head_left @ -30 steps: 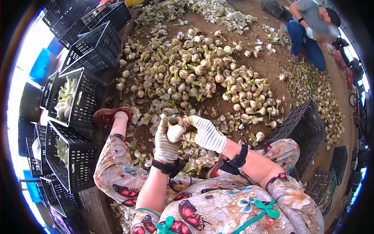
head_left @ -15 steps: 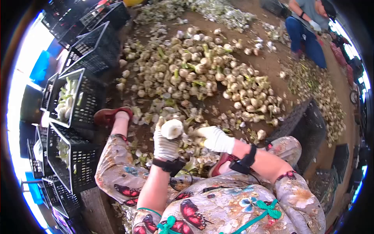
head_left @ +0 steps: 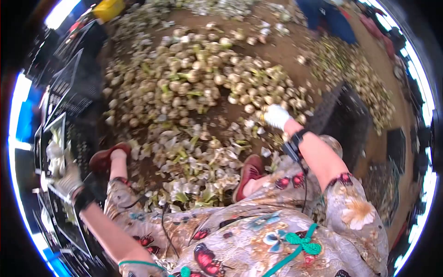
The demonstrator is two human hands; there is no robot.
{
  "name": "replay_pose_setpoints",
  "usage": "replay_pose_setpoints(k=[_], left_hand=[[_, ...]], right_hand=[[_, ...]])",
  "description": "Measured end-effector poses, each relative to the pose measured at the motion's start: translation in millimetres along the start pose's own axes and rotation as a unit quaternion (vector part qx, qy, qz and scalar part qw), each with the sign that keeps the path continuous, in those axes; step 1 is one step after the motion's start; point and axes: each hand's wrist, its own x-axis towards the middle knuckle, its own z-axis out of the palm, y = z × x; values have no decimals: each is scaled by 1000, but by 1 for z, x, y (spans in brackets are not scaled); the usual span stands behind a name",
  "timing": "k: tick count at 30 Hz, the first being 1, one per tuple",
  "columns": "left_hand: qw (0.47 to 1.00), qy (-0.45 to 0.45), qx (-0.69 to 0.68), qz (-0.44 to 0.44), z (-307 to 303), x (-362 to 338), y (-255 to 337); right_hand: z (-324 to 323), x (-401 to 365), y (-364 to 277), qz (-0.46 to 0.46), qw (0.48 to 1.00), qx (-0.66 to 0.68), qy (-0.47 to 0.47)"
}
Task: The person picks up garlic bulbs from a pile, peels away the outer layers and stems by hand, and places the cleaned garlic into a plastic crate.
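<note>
My left hand, in a whitish glove, is at the open side of a black crate on the left. White garlic bulbs lie in this crate, just beyond the fingers. Blur hides whether the fingers hold anything. My right hand, also gloved, is at the near right edge of a large heap of garlic bulbs with stems. Its fingers look curled, with something small and yellowish at their tips that I cannot make out. Garlic peelings and cut stems cover the ground between my feet.
More black crates are stacked along the left side. A dark crate stands tilted by my right knee. Cut stems lie in a pile at the right. Another person's legs show at the top, near a yellow container.
My left hand has moved from the middle, where it held a white garlic bulb, left to the crate. My right hand has reached forward and right to the heap. The view has shifted.
</note>
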Motion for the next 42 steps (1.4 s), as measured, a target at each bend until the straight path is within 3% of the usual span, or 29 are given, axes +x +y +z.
replay_pose_setpoints(k=[1, 2, 3, 4, 5, 6, 8, 10, 12, 14, 16, 19, 20, 23, 24, 25, 26, 28, 29, 30, 32, 34, 36, 37, 40, 42], left_hand=[[998, 25, -49, 22, -25, 15, 0], [918, 151, -350, -108, 27, -20, 37], [938, 97, -316, -104, 18, -19, 20], [954, 45, -281, -98, -1, -23, -7], [931, -69, -327, -146, -12, -37, -33], [893, -179, -368, -189, -17, -48, -58], [910, -94, -293, -280, 17, -90, -82], [943, 0, -159, -293, 101, -153, -55], [933, -48, -144, -326, 121, -174, -56], [883, -49, -222, -411, 116, -184, -76], [883, -106, -173, -424, 120, -192, -78], [894, -109, -97, -424, 132, -206, -77], [885, -106, -108, -440, 129, -208, -84], [896, -122, -76, -421, 127, -212, -90], [899, -123, -66, -414, 127, -214, -91], [896, -131, -65, -419, 131, -217, -88], [895, -136, -63, -421, 136, -222, -84], [898, -141, -61, -413, 144, -227, -79], [901, -141, -59, -406, 147, -229, -79], [905, -135, -52, -400, 148, -232, -76], [916, -130, -52, -377, 145, -235, -77], [902, -136, -42, -407, 114, -223, -108], [913, -145, -31, -380, 121, -225, -99], [922, -133, -3, -363, 129, -229, -91], [913, -152, 39, -375, 130, -232, -104], [900, -180, 52, -394, 131, -235, -107]], right_hand=[[6, 13, 33, 33, 999, -18, 17], [17, 23, 62, 58, 997, -37, 36], [1, 10, 61, 117, 993, -31, -15], [18, 10, 80, 138, 990, -30, 15], [66, 29, 126, 118, 987, -87, -63], [73, 27, 130, 139, 979, -90, -117], [59, -2, 104, 219, 954, -46, -198], [98, 3, 122, 341, 927, -2, -156], [117, 2, 134, 325, 938, 3, -120], [169, 21, 181, 271, 949, 7, -162], [123, 7, 141, 280, 932, -37, -227], [128, 6, 133, 167, 971, -12, -172], [144, 12, 137, 198, 965, 5, -171], [120, 5, 102, 173, 978, 50, -108], [101, 3, 87, 128, 984, 55, -108], [122, 16, 92, 74, 989, -7, -132], [108, 8, 81, 124, 980, 23, -155], [93, -9, 65, 130, 977, 31, -164], [127, 11, 78, 78, 968, -16, -238], [126, 8, 68, 48, 968, -8, -245], [92, -14, 34, 78, 976, 26, -201], [120, 1, 31, 214, 963, 129, -96], [117, 3, 15, 257, 955, 141, -53], [112, 4, 9, 229, 956, 155, -96], [141, 5, -15, 72, 995, 63, 35], [135, 22, -27, 76, 990, 96, -65]])
